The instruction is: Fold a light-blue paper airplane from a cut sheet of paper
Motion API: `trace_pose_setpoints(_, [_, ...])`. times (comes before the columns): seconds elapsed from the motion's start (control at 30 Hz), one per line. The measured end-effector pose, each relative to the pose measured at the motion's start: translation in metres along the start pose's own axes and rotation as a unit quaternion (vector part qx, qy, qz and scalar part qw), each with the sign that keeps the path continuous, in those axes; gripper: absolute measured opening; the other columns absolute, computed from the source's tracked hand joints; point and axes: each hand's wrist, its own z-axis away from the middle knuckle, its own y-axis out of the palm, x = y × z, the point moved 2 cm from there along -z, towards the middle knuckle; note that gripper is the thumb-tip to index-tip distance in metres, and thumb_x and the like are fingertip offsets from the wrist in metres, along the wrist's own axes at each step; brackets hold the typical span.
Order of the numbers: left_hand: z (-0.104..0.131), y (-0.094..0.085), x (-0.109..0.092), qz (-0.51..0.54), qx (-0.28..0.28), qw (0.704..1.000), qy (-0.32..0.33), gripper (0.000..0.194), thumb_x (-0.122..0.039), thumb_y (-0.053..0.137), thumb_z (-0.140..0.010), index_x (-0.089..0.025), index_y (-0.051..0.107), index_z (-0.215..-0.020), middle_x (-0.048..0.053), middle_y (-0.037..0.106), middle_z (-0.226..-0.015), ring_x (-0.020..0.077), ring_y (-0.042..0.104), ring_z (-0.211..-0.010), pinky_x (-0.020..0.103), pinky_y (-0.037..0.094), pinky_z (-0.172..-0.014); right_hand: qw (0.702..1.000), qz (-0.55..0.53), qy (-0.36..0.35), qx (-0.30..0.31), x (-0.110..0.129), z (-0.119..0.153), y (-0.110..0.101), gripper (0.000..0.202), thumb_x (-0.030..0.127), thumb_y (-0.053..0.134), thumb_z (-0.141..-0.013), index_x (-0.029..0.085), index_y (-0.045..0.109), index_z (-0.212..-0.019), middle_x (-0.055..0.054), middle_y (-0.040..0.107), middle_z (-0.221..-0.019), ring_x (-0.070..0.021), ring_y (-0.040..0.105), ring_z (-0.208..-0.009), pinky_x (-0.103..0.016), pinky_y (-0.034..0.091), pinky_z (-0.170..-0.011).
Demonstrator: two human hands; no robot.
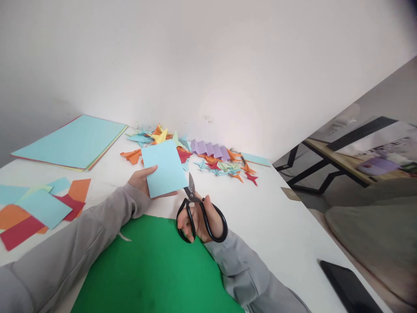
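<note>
A green sheet (153, 265) lies nearest me. Past it, my right hand (201, 222) holds black scissors (192, 197). Just left of them, my left hand (141, 180) holds a blue paper (164, 168), thumb on top. Far off, little folded papers (184, 155) sit by the wall (208, 65).

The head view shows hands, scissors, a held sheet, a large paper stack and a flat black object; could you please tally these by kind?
Left hand and right hand: 2
Scissors: 1
Held light blue sheet: 1
Large paper stack: 1
Flat black object: 1
Total: 6
</note>
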Motion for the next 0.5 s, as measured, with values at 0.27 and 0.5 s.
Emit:
trace_pose_setpoints(0.27, [-0.015, -0.009, 0.005, -0.072, -0.095, 0.99, 0.078, 0.048, -0.015, 0.073, -0.052, -0.015, 0.06, -0.098, 0.011, 0.068, -0.088, 0.0292, 0.061, -0.088, 0.04, 0.053, -0.072, 1.0, 0.022, 0.003, -0.009, -0.001, 0.001, 0.0, 0.064, 0.065, 0.025, -0.078, 0.024, 0.02, -0.126, -0.003, 0.065, -0.063, -0.0133, 0.055, -0.042, -0.02, 0.04, -0.032])
trace_pose_setpoints(0.5, [-0.021, -0.009, 0.014, -0.071, -0.102, 0.985, 0.123, 0.055, -0.013, 0.078, -0.043, -0.015, 0.061, -0.096, 0.01, 0.068, -0.089, 0.0283, 0.062, -0.085, 0.039, 0.053, -0.072, 0.999, 0.041, -0.023, -0.024, 0.0, 0.002, -0.003, 0.067, 0.05, 0.053, -0.073, 0.019, 0.026, -0.125, -0.002, 0.063, -0.063, -0.0132, 0.054, -0.046, -0.019, 0.038, -0.031])
